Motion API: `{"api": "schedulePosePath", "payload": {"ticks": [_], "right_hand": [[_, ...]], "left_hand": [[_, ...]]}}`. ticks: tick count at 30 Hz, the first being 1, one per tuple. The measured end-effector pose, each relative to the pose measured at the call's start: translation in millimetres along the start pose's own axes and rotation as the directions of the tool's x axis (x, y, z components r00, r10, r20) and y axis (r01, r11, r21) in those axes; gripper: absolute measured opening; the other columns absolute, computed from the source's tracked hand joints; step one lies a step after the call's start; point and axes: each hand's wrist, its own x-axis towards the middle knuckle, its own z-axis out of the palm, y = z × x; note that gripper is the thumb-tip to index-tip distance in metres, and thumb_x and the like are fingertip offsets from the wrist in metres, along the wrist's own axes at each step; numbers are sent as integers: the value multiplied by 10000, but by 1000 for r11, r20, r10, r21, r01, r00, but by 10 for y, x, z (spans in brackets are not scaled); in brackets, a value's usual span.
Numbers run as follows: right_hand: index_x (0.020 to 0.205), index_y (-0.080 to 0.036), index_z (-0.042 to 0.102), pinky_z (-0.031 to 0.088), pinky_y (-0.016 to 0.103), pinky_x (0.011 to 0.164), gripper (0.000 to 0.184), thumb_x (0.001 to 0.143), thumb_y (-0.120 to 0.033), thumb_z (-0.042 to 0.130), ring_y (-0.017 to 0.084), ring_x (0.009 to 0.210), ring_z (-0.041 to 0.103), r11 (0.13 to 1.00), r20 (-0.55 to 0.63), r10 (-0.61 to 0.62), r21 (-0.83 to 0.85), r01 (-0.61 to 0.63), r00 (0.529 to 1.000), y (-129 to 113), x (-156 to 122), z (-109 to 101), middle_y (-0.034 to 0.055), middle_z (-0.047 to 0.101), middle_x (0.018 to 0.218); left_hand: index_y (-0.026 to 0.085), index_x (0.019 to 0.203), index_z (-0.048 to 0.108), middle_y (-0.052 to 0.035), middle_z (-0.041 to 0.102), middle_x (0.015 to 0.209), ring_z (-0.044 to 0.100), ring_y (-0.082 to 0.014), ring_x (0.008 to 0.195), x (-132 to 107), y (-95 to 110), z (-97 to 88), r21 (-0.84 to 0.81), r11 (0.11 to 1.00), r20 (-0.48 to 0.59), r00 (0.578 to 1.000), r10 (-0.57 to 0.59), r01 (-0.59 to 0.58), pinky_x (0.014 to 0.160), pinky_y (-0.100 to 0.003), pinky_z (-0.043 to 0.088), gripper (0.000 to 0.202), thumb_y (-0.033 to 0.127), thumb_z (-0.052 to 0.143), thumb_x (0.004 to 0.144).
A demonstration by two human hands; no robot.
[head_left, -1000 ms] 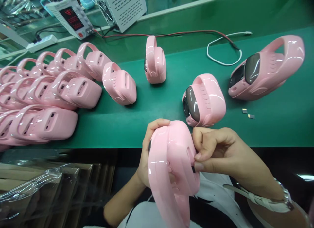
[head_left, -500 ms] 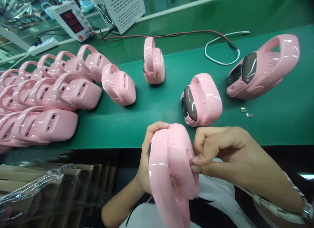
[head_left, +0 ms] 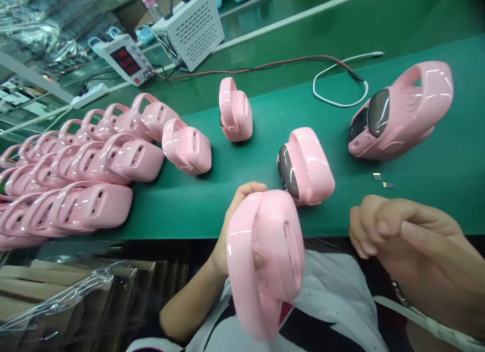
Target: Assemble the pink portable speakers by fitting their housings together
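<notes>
My left hand [head_left: 223, 246] is closed around a pink plastic device [head_left: 282, 241] with a looped handle, held tilted above my lap. A long recessed slot in its side faces right. My right hand [head_left: 409, 241] is apart from it, off to the right, fingers curled and thumb pressed against the index finger; whether anything small is between them is hidden. Beyond that hand, two tiny memory cards [head_left: 377, 177] lie on the green table. Just behind the held device stands another pink device [head_left: 312, 172] with a dark glossy window.
A larger-looking pink device [head_left: 411, 114] stands at the right of the green table [head_left: 257, 165]. Several more pink devices [head_left: 109, 205] stand in rows at left. A white cable [head_left: 316, 92] joins red and black leads from a power supply [head_left: 127, 59]. Cardboard dividers [head_left: 87, 301] sit below left.
My right hand has drawn away from the slot of the held device and moved right. The left hand keeps its hold, the device turned slightly. The camera view has shifted a little.
</notes>
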Motion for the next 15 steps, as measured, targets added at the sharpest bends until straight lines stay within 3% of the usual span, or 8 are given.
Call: {"api": "schedulePosePath", "payload": {"ticks": [3, 7, 11, 13, 15], "right_hand": [[585, -246, 704, 395, 283, 483, 269, 779, -403, 804, 144, 534, 499, 999, -82, 2, -53, -7, 997, 8, 48, -121, 10, 515, 533], [532, -201, 625, 410, 275, 485, 347, 761, -405, 786, 138, 526, 509, 991, -106, 115, -55, -121, 988, 41, 301, -182, 8, 524, 553], [734, -181, 661, 450, 254, 489, 306, 698, -436, 825, 117, 516, 526, 966, -101, 242, -69, -249, 965, 44, 664, -177, -16, 566, 597], [904, -184, 661, 461, 242, 499, 364, 673, -398, 842, 113, 530, 542, 954, -75, 289, -66, -293, 955, 48, 807, -177, -33, 587, 619], [1022, -186, 642, 463, 228, 511, 447, 666, -362, 848, 102, 543, 544, 937, -13, 348, -36, -348, 937, 63, 898, -193, -43, 598, 649]], "left_hand": [[305, 1293, 482, -32, 611, 1016, 601, -195, 772, 9, 96, -120, 4, 1000, 86, 996, -1, 0, 693, -321, 518, 926, 600, 830, 488], [265, 1477, 393, -95, 608, 1227, 631, -296, 1001, 126, 419, -284, 287, 958, 262, 960, -96, 17, 981, -435, 479, 1146, 538, 847, 461], [284, 1548, 292, -84, 525, 1419, 542, -378, 1240, 419, 834, -316, 640, 764, 458, 840, -290, -86, 1148, -510, 329, 1240, 378, 830, 435], [277, 1566, 242, -93, 495, 1453, 531, -391, 1254, 585, 982, -297, 766, 622, 491, 773, -402, -163, 1124, -512, 366, 1263, 309, 803, 435], [274, 1562, 242, -84, 562, 1339, 595, -372, 1128, 726, 1071, -271, 819, 518, 513, 719, -469, -246, 1020, -483, 467, 1299, 316, 808, 394]]}}
